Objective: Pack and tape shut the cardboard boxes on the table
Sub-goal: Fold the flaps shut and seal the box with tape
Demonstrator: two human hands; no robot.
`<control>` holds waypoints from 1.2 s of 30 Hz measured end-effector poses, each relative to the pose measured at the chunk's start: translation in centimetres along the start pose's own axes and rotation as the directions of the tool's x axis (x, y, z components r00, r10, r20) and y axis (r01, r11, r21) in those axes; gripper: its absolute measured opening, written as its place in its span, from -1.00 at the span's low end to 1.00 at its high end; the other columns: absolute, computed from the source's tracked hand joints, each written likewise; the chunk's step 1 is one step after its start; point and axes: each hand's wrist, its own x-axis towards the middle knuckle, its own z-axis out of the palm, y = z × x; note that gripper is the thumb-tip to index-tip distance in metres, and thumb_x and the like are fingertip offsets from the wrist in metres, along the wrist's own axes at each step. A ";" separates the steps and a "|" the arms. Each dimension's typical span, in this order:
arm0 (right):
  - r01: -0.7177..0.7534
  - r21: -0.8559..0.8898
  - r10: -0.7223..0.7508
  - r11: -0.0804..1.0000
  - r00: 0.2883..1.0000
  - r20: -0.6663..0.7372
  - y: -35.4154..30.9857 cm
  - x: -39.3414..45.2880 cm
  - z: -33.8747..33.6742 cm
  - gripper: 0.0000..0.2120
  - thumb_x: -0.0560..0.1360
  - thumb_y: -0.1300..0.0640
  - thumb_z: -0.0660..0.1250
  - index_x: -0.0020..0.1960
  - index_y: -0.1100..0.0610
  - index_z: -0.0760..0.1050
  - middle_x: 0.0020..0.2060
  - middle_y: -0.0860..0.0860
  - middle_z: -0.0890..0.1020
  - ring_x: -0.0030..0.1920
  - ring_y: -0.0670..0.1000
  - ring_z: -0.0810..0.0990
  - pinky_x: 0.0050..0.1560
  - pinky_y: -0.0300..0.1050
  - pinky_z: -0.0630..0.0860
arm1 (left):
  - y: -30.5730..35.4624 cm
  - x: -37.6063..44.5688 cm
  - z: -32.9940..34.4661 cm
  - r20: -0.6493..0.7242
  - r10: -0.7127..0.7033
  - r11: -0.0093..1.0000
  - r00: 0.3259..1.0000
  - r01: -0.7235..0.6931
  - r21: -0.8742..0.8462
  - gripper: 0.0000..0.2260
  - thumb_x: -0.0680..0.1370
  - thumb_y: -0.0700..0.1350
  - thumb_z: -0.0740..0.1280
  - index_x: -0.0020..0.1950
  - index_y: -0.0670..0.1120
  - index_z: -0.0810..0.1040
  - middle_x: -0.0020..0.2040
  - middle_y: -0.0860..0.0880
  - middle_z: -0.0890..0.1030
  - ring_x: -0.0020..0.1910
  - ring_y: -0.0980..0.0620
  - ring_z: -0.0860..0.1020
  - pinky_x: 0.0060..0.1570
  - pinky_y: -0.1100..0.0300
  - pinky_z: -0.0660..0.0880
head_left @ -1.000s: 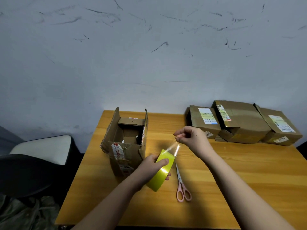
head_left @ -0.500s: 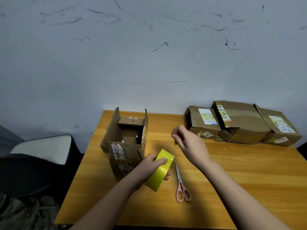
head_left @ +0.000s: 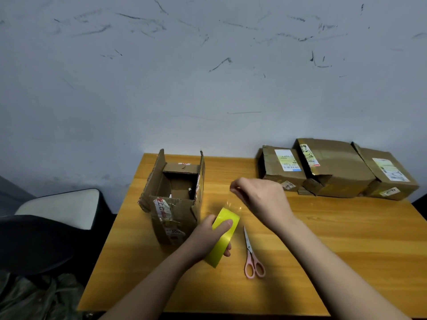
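Your left hand (head_left: 209, 236) grips the yellow tape roll (head_left: 223, 235), fingers curled over its outer face, thumb underneath; the roll is held on edge just above the worktop (head_left: 346, 250), right beside the open cardboard box (head_left: 175, 199). Your right hand (head_left: 261, 199) hovers above and slightly behind the roll, fingers curled with the tips drawn together at the far end; a faint glint between those fingertips and the roll may be a clear tape end, but you cannot tell whether anything is actually pinched. The two hands are apart, not touching. The open box stands upright near the worktop's left back corner, side flaps raised, front face carrying torn tape and a label with red print; a few small dark items lie inside, too small to identify. Pink-handled scissors (head_left: 251, 257) lie flat on the worktop just right of the roll, blades pointing away from you, untouched. Three closed cardboard boxes (head_left: 335, 172) with shipping labels sit packed side by side along the right back edge against the scuffed wall (head_left: 208, 77). A dark chair with a pale seat (head_left: 57, 209) stands off the worktop's left side
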 end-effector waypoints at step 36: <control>0.272 0.054 -0.277 0.961 0.936 0.218 0.4 -3.9 5.4 -0.96 0.55 0.13 0.30 -0.02 0.09 0.50 -0.33 -0.03 0.53 -0.40 0.03 0.49 -0.44 -0.12 0.41 | -5.3 3.7 0.6 -0.281 0.104 0.836 0.954 0.069 0.545 -0.48 0.55 0.00 0.35 0.43 -0.09 0.27 0.36 -0.05 0.41 0.32 -0.05 0.41 0.20 0.14 0.38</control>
